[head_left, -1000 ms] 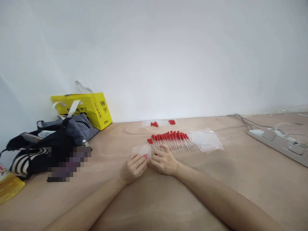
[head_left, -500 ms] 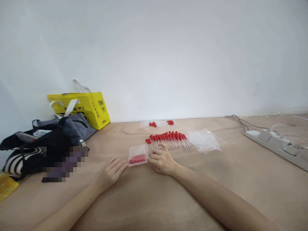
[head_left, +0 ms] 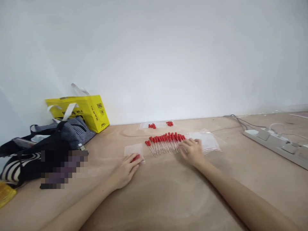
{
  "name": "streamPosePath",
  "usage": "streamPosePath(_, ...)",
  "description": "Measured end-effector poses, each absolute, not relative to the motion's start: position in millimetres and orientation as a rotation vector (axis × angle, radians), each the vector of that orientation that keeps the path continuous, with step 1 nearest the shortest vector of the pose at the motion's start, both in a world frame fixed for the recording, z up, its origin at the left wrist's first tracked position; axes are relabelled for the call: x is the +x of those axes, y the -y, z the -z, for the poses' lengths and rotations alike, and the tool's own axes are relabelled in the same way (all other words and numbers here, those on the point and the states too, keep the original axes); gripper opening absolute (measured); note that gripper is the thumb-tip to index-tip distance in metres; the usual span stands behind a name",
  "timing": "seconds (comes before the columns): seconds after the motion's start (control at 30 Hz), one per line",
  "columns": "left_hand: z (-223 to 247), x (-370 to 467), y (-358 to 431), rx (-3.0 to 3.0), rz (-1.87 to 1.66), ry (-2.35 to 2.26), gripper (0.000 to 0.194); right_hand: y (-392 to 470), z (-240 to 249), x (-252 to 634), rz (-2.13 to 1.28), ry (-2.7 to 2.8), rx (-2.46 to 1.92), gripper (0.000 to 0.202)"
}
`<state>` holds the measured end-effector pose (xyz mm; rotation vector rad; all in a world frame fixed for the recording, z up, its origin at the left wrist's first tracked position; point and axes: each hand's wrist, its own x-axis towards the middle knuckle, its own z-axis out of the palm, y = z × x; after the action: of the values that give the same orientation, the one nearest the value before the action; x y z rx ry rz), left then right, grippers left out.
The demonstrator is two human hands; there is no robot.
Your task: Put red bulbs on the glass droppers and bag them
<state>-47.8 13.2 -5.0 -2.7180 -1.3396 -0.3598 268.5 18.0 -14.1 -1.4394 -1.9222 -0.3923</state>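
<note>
My left hand (head_left: 126,170) lies over the lower part of a small clear bag (head_left: 133,149), its fingers spread. Red tips show between those fingers. To the right is a row of droppers with red bulbs (head_left: 166,138) and thin clear stems. At the row's right end, my right hand (head_left: 193,152) reaches over the stems and the near edge of a stack of clear bags (head_left: 207,141). Its fingers are bent and blurred, and whether they hold anything is unclear.
Two filled bags with red bulbs (head_left: 152,126) lie near the wall. A yellow bag (head_left: 97,112), a striped bag (head_left: 78,133) and a black bag (head_left: 50,154) stand at the left. A white power strip (head_left: 276,144) with cables sits at the right.
My right hand has moved right, from beside the small bag to the right end of the dropper row. My left hand has slid right onto the small bag, covering its red bulbs.
</note>
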Motion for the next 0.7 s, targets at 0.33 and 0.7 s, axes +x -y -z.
streamPosePath(0.33, -7, -70, -61, -2.822, 0.388, 1.344, 0.039, -53, 20, 351, 0.074, 1.278, -2.448, 0.06)
streamPosePath(0.7, 0, -77, -58, -2.651, 0.697, 1.314, 0.038, -53, 28, 353, 0.028, 1.188, -2.387, 0.032)
